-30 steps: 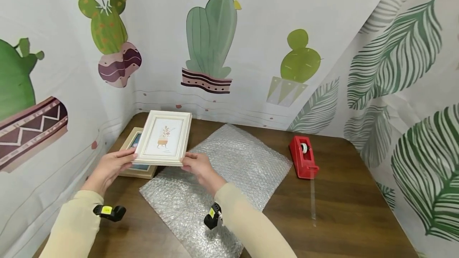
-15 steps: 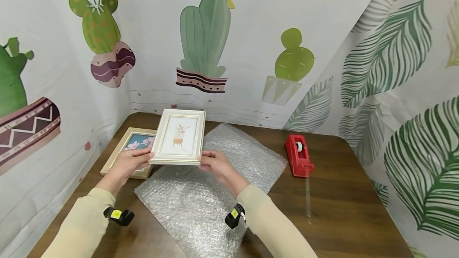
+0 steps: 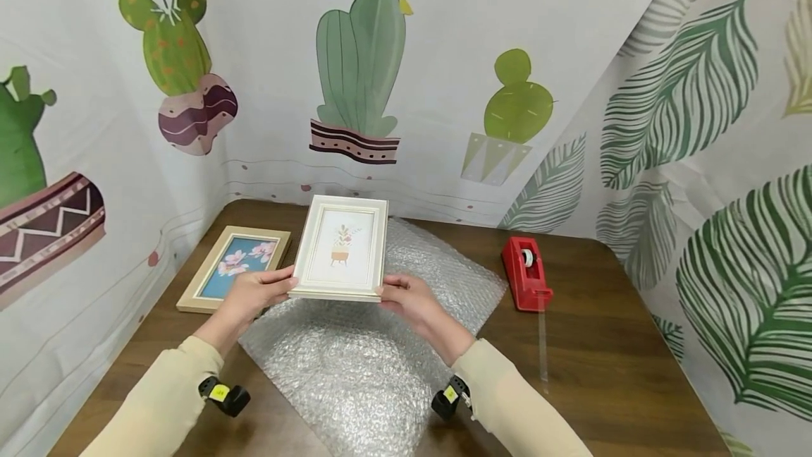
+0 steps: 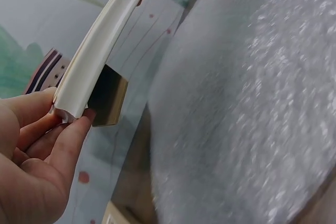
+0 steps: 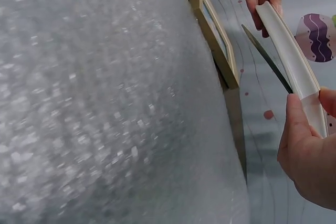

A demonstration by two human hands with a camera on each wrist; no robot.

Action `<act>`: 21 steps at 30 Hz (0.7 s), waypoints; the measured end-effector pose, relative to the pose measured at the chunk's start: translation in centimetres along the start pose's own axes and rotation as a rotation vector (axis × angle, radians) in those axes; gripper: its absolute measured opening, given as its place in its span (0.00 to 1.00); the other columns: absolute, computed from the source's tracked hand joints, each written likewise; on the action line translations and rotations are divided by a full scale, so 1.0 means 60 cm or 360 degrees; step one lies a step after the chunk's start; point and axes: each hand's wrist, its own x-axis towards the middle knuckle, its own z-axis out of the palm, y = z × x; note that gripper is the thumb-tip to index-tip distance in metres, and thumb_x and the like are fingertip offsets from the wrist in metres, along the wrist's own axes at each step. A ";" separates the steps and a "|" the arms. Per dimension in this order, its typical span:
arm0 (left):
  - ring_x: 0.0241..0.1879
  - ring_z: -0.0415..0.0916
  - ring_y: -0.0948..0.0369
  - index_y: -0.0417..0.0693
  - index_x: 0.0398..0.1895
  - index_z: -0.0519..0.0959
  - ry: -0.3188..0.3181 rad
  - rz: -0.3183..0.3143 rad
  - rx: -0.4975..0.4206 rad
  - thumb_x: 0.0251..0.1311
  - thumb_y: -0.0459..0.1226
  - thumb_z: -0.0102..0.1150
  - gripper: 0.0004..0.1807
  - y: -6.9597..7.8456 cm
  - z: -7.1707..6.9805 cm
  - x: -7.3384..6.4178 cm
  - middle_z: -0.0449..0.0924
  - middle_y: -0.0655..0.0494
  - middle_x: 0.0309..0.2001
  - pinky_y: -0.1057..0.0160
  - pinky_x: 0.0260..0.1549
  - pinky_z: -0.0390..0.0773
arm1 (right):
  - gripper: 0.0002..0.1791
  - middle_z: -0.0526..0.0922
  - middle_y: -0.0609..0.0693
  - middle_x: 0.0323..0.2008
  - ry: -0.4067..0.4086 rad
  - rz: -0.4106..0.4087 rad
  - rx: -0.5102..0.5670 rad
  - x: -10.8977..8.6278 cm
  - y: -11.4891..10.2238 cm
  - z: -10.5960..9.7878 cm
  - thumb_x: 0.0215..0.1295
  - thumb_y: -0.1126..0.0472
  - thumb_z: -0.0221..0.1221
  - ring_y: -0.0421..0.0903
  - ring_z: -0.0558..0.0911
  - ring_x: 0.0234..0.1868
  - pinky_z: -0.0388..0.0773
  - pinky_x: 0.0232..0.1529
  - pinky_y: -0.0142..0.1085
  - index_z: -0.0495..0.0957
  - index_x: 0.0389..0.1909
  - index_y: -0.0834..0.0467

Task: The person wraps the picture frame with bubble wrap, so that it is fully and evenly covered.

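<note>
A white picture frame [image 3: 342, 249] with a potted-plant print is held up over the bubble wrap [image 3: 355, 372]. My left hand [image 3: 256, 295] pinches its near left corner, thumb on one face and fingers on the other. At the near right corner my right hand [image 3: 412, 302] grips it the same way. In the left wrist view the white edge of the frame [image 4: 97, 45] shows between thumb and fingers, and a dark flap sticks out from its back. The right wrist view has both hands on the frame [image 5: 294, 61], clear above the wrap.
A second frame [image 3: 235, 266], light wood with pink blossoms on blue, lies left of the wrap on the brown table [image 3: 609, 372]. To the right stands a red tape dispenser [image 3: 528, 273], a strip of tape [image 3: 543, 351] trailing from it. Behind hangs a cactus-print cloth [image 3: 266, 55].
Both hands have carried the white frame rightward, from above the blossom frame to over the bubble wrap. The blossom frame is now uncovered. The camera view has shifted slightly.
</note>
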 end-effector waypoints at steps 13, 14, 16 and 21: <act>0.42 0.83 0.75 0.28 0.67 0.71 -0.0025 0.0025 -0.0041 0.71 0.36 0.61 0.27 -0.018 0.073 -0.007 0.68 0.34 0.70 0.67 0.46 0.87 | 0.26 0.80 0.61 0.51 0.0047 0.0012 -0.0036 -0.044 0.038 -0.054 0.72 0.70 0.57 0.38 0.84 0.40 0.86 0.52 0.31 0.67 0.65 0.80; 0.41 0.84 0.74 0.29 0.66 0.72 -0.0017 0.0014 -0.0035 0.70 0.36 0.61 0.27 -0.019 0.078 -0.009 0.70 0.35 0.69 0.67 0.46 0.87 | 0.26 0.80 0.61 0.51 0.0036 0.0016 -0.0044 -0.048 0.042 -0.058 0.72 0.70 0.57 0.38 0.84 0.41 0.86 0.52 0.31 0.66 0.66 0.80; 0.40 0.84 0.73 0.30 0.66 0.73 -0.0007 0.0001 -0.0028 0.69 0.36 0.62 0.26 -0.021 0.088 -0.012 0.72 0.35 0.67 0.66 0.45 0.87 | 0.27 0.79 0.62 0.52 0.0013 0.0021 -0.0052 -0.055 0.049 -0.066 0.72 0.70 0.56 0.38 0.84 0.42 0.85 0.52 0.30 0.64 0.67 0.81; 0.43 0.86 0.67 0.28 0.63 0.74 0.0003 0.0008 -0.0064 0.67 0.35 0.63 0.25 -0.025 0.108 -0.021 0.72 0.34 0.66 0.64 0.45 0.88 | 0.29 0.80 0.60 0.51 -0.0010 0.0020 -0.0046 -0.073 0.061 -0.080 0.71 0.70 0.57 0.38 0.84 0.42 0.85 0.51 0.29 0.63 0.67 0.82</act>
